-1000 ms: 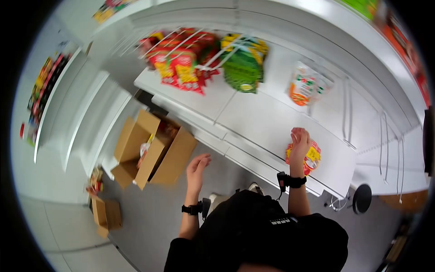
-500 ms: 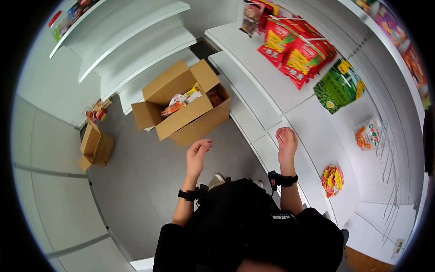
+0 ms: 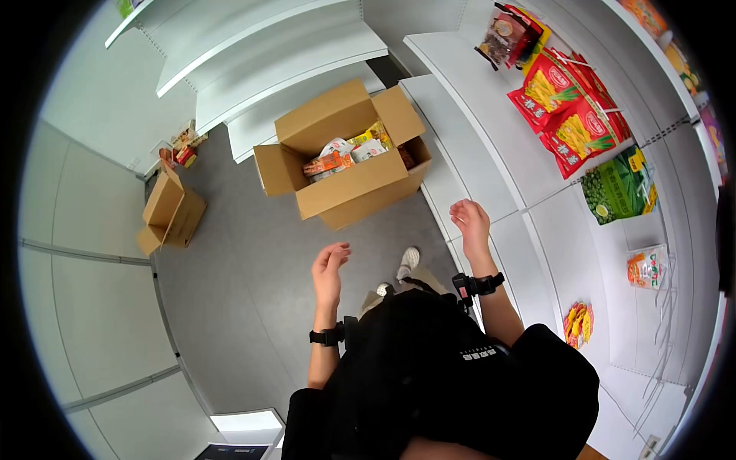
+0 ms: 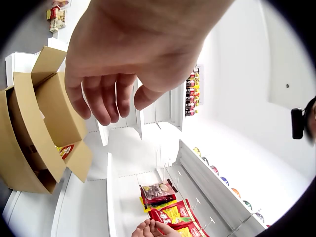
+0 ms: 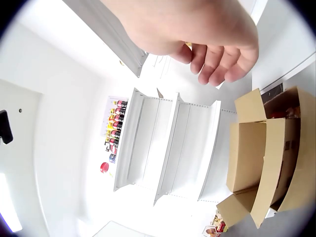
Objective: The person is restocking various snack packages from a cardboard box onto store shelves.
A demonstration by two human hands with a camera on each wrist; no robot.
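Observation:
My left hand [image 3: 328, 270] hangs over the grey floor with its fingers loosely bent and holds nothing. Level with the low shelf edge, my right hand [image 3: 471, 224] is likewise relaxed, with nothing in it. Ahead of both hands stands an open cardboard box [image 3: 345, 195], its flaps spread. Inside lie several snack packs, among them an orange-and-white pack [image 3: 328, 163] and a yellow pack [image 3: 369, 133]. In the left wrist view the loosely curled left hand [image 4: 133, 59] shows above the box [image 4: 59, 108]; the right wrist view shows the right hand [image 5: 197, 39] with bent fingers.
Red snack bags [image 3: 571, 115], a green bag [image 3: 619, 186] and a white-and-orange pouch [image 3: 646, 268] hang along the right shelving. A red-and-yellow pack [image 3: 578, 325] lies on the shelf. A smaller carton [image 3: 175, 211] stands at the left. White shelves [image 3: 291, 73] rise behind the box.
The view has swung left from the shelf to the floor and open box. My right hand has gone from over the red-and-yellow pack to beside the shelf edge. Both hands stay loose.

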